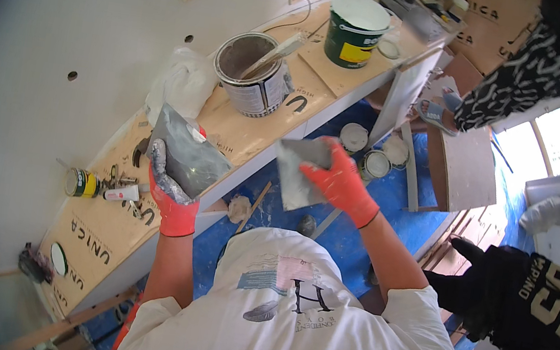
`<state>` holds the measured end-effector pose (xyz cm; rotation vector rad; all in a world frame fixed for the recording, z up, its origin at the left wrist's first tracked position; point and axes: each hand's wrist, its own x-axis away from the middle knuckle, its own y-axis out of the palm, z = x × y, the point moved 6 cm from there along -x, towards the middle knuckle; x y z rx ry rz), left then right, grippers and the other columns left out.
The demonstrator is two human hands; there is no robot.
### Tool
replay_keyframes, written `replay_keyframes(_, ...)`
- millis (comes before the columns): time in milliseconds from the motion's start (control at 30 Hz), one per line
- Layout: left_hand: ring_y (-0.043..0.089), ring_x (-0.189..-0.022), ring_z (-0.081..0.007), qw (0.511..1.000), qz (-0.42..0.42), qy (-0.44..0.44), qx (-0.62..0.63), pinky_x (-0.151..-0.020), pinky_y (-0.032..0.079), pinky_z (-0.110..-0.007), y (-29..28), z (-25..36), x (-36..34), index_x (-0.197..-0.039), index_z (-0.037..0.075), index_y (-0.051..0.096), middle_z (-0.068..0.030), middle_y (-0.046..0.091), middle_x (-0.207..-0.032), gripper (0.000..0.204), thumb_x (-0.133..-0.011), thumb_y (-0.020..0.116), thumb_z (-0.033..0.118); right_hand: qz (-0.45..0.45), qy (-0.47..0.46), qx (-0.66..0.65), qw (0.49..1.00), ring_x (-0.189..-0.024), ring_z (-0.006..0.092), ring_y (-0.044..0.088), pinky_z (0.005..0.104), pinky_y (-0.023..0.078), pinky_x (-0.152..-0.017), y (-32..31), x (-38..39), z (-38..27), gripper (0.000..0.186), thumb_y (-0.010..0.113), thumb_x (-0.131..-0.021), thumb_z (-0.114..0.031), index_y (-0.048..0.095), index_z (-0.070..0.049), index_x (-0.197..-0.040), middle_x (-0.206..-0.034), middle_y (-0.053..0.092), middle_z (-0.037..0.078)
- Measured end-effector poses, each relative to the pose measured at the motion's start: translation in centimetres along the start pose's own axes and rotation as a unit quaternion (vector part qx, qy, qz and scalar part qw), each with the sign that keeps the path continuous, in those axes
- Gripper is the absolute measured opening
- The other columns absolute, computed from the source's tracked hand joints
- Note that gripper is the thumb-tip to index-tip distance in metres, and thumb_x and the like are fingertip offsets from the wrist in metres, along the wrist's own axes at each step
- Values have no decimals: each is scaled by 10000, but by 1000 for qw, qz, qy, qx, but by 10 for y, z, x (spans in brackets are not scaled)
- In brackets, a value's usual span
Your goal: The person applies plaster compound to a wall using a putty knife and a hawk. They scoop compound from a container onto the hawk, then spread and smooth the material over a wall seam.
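Note:
My left hand [172,195], in a red work glove with grey-smeared fingers, grips a flat grey metal plate [190,156] tilted over the workbench edge. To its right, my right hand [345,186] in a matching glove holds a second rectangular grey plate [291,184]; its thumb lies across the face. The two plates are apart, and both have pale smears. Behind them, on the bench, stands an open paint can [254,97] with grey-brown residue inside and a smeared flat wooden stick [273,58] leaning across its mouth.
The plywood workbench [92,232] runs along the wall, holding a green bucket [349,49], a plastic bag [185,85], a small can [82,183] and a tube [122,193]. Open tubs [375,165] sit on blue sheeting [329,233]. One person [521,305] is at right; another stands on a wooden box [465,174].

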<state>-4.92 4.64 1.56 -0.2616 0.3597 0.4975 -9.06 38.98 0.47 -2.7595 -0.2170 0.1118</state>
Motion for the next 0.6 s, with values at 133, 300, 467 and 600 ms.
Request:
replay_keyframes(133,568,-1170,-329,995,0,-78,67,-1012,458,-420,21,-2,0,-1401,-5,463,-206,547,-1279,735,-768,801,152,13,34,-21,999,-868,148,612,309,505,-804,-35,-50,17,346,612,-946,-191,566,-11,-1238,-1001,669,82)
replay_keyframes(300,558,-1180,-288,997,-9,67,28,-1020,453,-411,63,-14,-3,-1326,5,542,-156,559,-1286,482,-883,690,124,-51,48,-202,977,-959,140,598,269,477,-867,-42,-115,71,296,541,-962,-174,603,9,-1187,-1040,665,91)
replay_keyframes(467,537,-1210,-238,903,-20,-215,371,-1033,447,-410,125,-56,-13,-1347,55,522,-109,562,-1311,474,-916,652,202,6,-234,109,966,-1046,247,626,323,473,-940,-55,-163,74,309,523,-962,-195,611,26,-1159,-1108,662,156)
replay_keyframes(600,557,-1180,-222,737,-116,-214,631,-1040,443,-382,234,-1,-152,-1364,46,538,-94,589,-1305,427,-979,550,232,61,-29,186,980,-1110,282,608,391,476,-957,-94,-233,45,322,389,-1032,-183,571,-71,-1273,-1223,621,187)
